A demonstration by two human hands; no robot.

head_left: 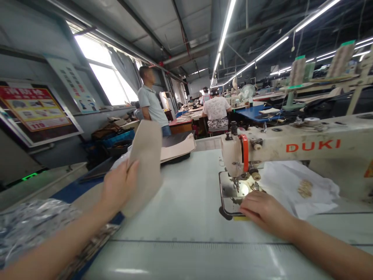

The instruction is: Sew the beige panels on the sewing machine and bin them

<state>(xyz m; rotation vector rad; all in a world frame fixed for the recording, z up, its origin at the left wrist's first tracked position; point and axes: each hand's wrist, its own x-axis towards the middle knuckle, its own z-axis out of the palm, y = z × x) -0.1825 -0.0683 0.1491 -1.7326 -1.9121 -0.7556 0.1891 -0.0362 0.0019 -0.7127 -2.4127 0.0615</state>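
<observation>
My left hand [120, 186] is closed on the edge of a stiff beige panel [147, 167], which it holds tilted up above the left part of the sewing table [186, 194]. The panel looks slightly blurred. At the sewing machine [279, 146], marked DUKI, my right hand [264, 212] rests by the metal needle plate [229, 194], just in front of the presser foot and needle. Its fingers are curled together, and whatever they may pinch is hidden. A small lamp lights the plate beside the needle.
Behind the machine arm lies a white cloth [291, 186] with a small tan heap [304, 188]. More beige panels [179, 149] are stacked at the table's far left. Crinkled silvery plastic [32, 229] is at lower left. A person [153, 103] stands ahead; another [216, 109] sits further off.
</observation>
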